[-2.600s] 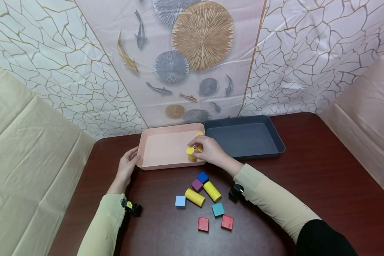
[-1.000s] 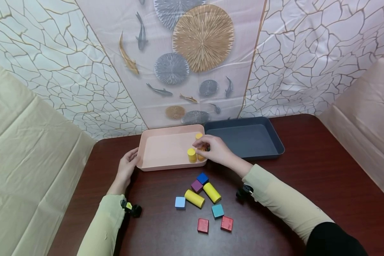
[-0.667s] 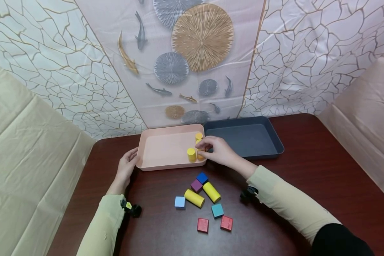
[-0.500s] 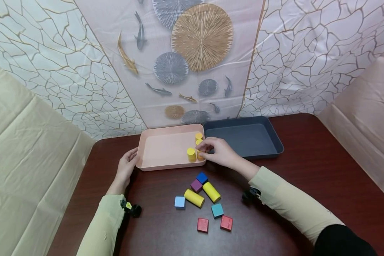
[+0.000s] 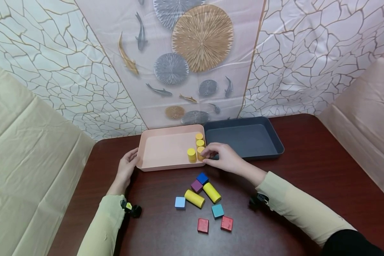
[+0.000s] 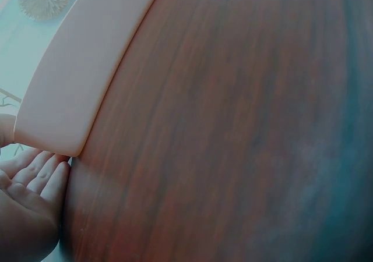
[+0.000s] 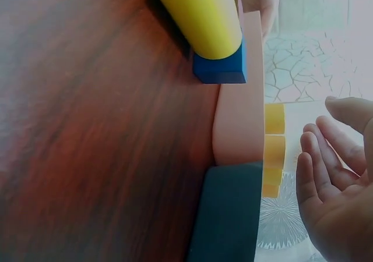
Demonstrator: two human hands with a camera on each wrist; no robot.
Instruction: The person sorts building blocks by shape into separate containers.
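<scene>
My left hand [image 5: 127, 165] lies against the left end of the pink tray [image 5: 163, 145]. In the left wrist view its thumb is at the rim and its straight fingers [image 6: 49, 177] touch the outer end wall. Several yellow cylinders stand upright at the tray's right end, with one cylinder [image 5: 191, 155] a little left of the others. My right hand [image 5: 224, 156] hovers over the tray's right edge, fingertips close beside the nearest cylinder [image 5: 200, 152]. The right wrist view shows the right hand's palm with loosely bent fingers, apart from the cylinders [image 7: 274, 151].
A dark grey tray [image 5: 243, 137] adjoins the pink one. On the brown table lie two yellow cylinders [image 5: 194, 198], a dark blue cube [image 5: 202, 178], a purple cube [image 5: 196, 186], a light blue cube [image 5: 180, 202], a teal cube [image 5: 217, 211] and two red blocks [image 5: 203, 225].
My right hand has let go of the yellow cylinders and drawn back to the right, uncovering the row along the pink tray's right wall. The left hand has stayed in place.
</scene>
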